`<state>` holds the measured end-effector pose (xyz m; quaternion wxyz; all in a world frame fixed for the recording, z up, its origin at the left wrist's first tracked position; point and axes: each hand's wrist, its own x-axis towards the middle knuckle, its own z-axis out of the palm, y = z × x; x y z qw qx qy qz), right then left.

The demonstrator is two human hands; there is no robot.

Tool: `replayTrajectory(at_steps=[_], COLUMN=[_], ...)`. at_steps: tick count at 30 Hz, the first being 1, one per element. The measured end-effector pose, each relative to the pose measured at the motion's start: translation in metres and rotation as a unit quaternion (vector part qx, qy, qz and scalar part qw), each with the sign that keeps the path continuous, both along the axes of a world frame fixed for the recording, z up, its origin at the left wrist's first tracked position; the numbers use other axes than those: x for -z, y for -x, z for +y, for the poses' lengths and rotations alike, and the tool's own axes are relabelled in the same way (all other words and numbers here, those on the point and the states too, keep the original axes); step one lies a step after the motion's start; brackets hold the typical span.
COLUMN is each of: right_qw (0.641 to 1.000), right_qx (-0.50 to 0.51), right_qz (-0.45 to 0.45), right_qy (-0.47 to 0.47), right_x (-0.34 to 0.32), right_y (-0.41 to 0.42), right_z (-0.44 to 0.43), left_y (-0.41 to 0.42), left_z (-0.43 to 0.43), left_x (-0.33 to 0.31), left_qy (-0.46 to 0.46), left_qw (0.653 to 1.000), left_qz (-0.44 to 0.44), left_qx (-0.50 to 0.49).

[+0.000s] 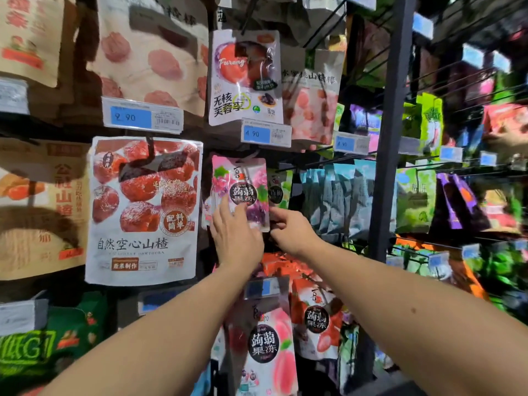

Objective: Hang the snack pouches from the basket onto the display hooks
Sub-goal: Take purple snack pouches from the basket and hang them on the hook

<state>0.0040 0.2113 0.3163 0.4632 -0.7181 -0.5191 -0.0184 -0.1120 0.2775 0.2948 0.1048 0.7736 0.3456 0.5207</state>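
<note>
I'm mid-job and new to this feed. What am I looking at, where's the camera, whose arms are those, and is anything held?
No machine here: a person works with bare hands, and the one picture comes from a camera on their head, looking forward at a shop wall of hooks hung with snack bags. The arms reaching in from below are theirs. The left hand lies with straight fingers on the front of a pink pouch; the right hand seems to pinch that pouch's lower right corner. Whether its top is on a hook yet I cannot tell. A large hawthorn bag hangs to its left, a peach pouch below. The basket is out of view.
</note>
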Motion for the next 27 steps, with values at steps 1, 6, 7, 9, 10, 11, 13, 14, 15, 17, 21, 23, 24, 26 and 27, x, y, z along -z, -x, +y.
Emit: replayTrajectory(at_steps=[1,6,7,9,10,11,13,14,15,17,21,23,24,26,27], right_qw=[1.0,0.995,0.994,0.992,0.991,0.99,0.989,0.988,0.984,0.976,0.961,0.956,0.954,0.949,0.946], right_qx=[0.006,0.076,0.087,0.102,0.109,0.117,0.124,0.131,0.143,0.168,0.191,0.199,0.204,0.216,0.221], right_qz=[0.011,-0.019,-0.025,-0.014,-0.006,-0.006,-0.009,0.003,0.014,0.021,0.042,0.047,0.054,0.071,0.079], right_qy=[0.006,0.061,0.066,0.072,0.077,0.077,0.079,0.086,0.102,0.135,0.194,0.209,0.211,0.22,0.225], right_x=[0.003,0.026,0.031,0.042,0.047,0.052,0.065,0.072,0.078,0.093,0.13,0.15,0.159,0.177,0.187], right_y=[0.004,0.022,0.027,0.038,0.045,0.055,0.074,0.083,0.091,0.101,0.101,0.093,0.089,0.079,0.074], right_z=[-0.014,-0.095,-0.113,-0.147,-0.164,-0.184,-0.223,-0.241,-0.259,-0.288,-0.329,-0.344,-0.35,-0.36,-0.364], left_y=[0.005,0.03,0.034,0.043,0.046,0.05,0.059,0.064,0.07,0.078,0.076,0.065,0.057,0.042,0.032], left_z=[-0.008,-0.06,-0.074,-0.105,-0.121,-0.137,-0.17,-0.184,-0.198,-0.22,-0.246,-0.252,-0.254,-0.258,-0.258], left_x=[0.003,0.03,0.037,0.049,0.056,0.063,0.074,0.081,0.086,0.1,0.135,0.151,0.159,0.174,0.181], left_qy=[-0.001,0.044,0.067,0.105,0.114,0.127,0.148,0.148,0.143,0.135,0.134,0.129,0.13,0.128,0.127], left_qw=[1.0,0.981,0.974,0.96,0.955,0.95,0.936,0.931,0.927,0.922,0.898,0.886,0.881,0.869,0.863], left_qz=[-0.002,0.021,0.025,0.038,0.051,0.071,0.097,0.109,0.124,0.15,0.212,0.249,0.259,0.289,0.31], left_qx=[0.024,0.189,0.216,0.256,0.269,0.278,0.305,0.317,0.324,0.329,0.361,0.37,0.375,0.38,0.378])
